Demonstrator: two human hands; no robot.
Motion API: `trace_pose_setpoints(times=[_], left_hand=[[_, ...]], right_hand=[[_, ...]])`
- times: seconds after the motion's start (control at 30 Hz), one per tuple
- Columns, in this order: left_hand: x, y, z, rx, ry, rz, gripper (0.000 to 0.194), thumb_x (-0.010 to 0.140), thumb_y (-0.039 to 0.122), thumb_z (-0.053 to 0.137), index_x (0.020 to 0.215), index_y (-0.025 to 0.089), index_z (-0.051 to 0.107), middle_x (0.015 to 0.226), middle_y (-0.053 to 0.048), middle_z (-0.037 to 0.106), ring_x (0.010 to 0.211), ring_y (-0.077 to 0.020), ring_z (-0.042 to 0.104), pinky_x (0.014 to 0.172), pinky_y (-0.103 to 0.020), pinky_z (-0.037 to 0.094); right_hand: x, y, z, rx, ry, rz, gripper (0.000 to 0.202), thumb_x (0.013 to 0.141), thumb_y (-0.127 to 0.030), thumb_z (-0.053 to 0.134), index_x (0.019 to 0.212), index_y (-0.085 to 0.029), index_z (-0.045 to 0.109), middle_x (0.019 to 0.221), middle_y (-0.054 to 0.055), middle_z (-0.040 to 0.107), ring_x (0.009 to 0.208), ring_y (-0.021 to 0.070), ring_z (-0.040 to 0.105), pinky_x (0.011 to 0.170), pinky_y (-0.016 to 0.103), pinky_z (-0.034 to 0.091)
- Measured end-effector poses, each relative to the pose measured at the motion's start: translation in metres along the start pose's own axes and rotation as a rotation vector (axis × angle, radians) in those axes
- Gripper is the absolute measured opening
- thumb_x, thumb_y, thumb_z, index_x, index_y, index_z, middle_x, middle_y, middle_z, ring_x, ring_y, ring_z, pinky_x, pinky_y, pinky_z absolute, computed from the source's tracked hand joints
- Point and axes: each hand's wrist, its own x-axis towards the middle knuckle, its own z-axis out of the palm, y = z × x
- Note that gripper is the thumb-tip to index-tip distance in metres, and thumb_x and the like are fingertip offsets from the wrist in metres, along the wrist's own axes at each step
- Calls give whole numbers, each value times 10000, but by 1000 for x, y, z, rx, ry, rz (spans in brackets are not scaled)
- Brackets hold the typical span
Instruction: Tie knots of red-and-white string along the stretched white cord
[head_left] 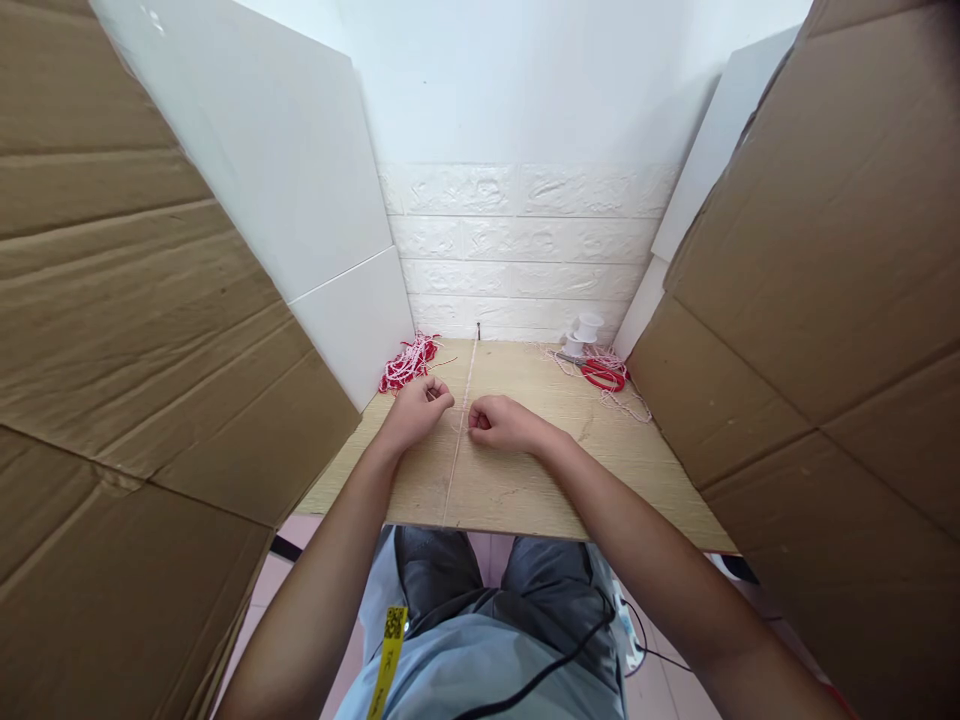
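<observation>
A pale pink and white cord (pixel 468 385) runs from a dark nail (pixel 478 331) at the back of the wooden board down to its front edge. On the left side of the cord is my left hand (pixel 424 405), its fingers pinched together. My right hand (pixel 498 423) is closed just right of the cord, fingers curled. A thin thread (pixel 457 428) shows between both hands, crossing near the cord; its ends at my fingertips are too small to make out.
Red and pink yarn (pixel 409 364) lies at the back left. Red-handled scissors (pixel 602 375), white spools (pixel 587 327) and loose yarn sit at the back right. Cardboard panels (pixel 810 330) stand on both sides; a white brick-pattern wall (pixel 525 240) is behind.
</observation>
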Motion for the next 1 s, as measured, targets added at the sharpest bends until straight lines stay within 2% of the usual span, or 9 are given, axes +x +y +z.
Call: trace_pose_setpoints(times=[0.17, 0.37, 0.5, 0.6, 0.73, 1.0], left_hand=[[1, 1, -2, -86, -5, -23, 52, 681, 230, 587, 699, 181, 591, 674, 27, 570, 650, -134, 519, 610, -267, 374], [3, -6, -3, -70, -5, -51, 150, 723, 277, 560, 780, 179, 658, 738, 1, 637, 680, -153, 552, 633, -279, 402], [2, -6, -4, -1, -15, -100, 235, 780, 375, 552, 679, 176, 626, 688, -12, 635, 647, -161, 548, 607, -287, 392], [0, -2, -5, 31, -39, -89, 313, 771, 449, 601, 614, 179, 582, 623, 0, 596, 612, -153, 525, 589, -282, 376], [-3, 4, -5, 93, -69, -44, 301, 719, 425, 656, 566, 181, 569, 577, 12, 566, 585, -145, 493, 558, -272, 344], [0, -4, -5, 49, 14, -60, 280, 708, 409, 667, 575, 175, 591, 575, 15, 567, 582, -139, 486, 561, -265, 345]], right_hand=[[-1, -1, 0, 14, -2, 14, 88, 753, -101, 553, 796, -148, 614, 723, -7, 600, 623, 98, 513, 583, 209, 336], [0, -2, 0, 4, 6, 6, 83, 760, -101, 556, 796, -147, 615, 732, -4, 601, 631, 97, 505, 591, 209, 334], [0, -1, 0, -3, 13, 10, 87, 759, -104, 562, 804, -147, 622, 737, -5, 603, 634, 97, 503, 596, 212, 336], [0, 0, 1, -10, 14, 7, 75, 768, -116, 565, 804, -150, 620, 734, -5, 601, 637, 99, 500, 596, 215, 331], [0, 0, 1, -8, 18, 6, 65, 780, -121, 560, 802, -153, 613, 737, -5, 601, 639, 100, 499, 600, 216, 334], [0, 3, 1, -2, 24, 19, 72, 817, -129, 552, 851, -149, 611, 787, 11, 626, 663, 106, 512, 606, 217, 337]])
